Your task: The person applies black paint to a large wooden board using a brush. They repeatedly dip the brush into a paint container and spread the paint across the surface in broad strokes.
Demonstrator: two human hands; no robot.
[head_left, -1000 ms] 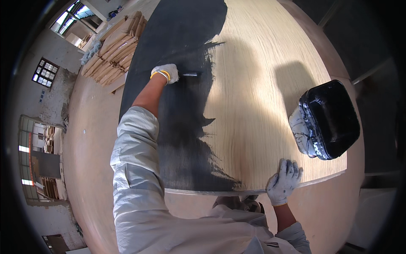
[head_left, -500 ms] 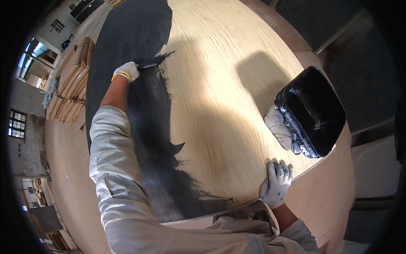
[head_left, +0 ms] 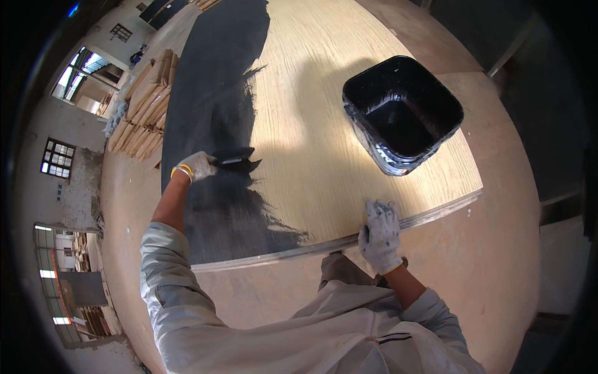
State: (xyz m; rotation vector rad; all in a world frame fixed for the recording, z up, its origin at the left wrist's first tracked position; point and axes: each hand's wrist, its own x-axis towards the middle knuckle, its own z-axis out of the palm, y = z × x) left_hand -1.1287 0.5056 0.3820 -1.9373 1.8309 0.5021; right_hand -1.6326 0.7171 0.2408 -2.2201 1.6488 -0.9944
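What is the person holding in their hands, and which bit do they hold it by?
The left hand holds a black paintbrush by its handle. The right hand holds nothing; it rests flat on the wooden board's near edge.

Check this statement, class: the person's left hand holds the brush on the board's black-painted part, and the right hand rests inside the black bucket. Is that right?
Not quite. In the head view the right hand rests flat on the board's near edge, apart from the black bucket. The left hand does hold the brush on the black-painted part.

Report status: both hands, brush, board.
Left hand shut on paintbrush, bristles on the wooden board at the black paint's edge. Right hand flat on the board's near edge. Black paint bucket stands clear, far right.
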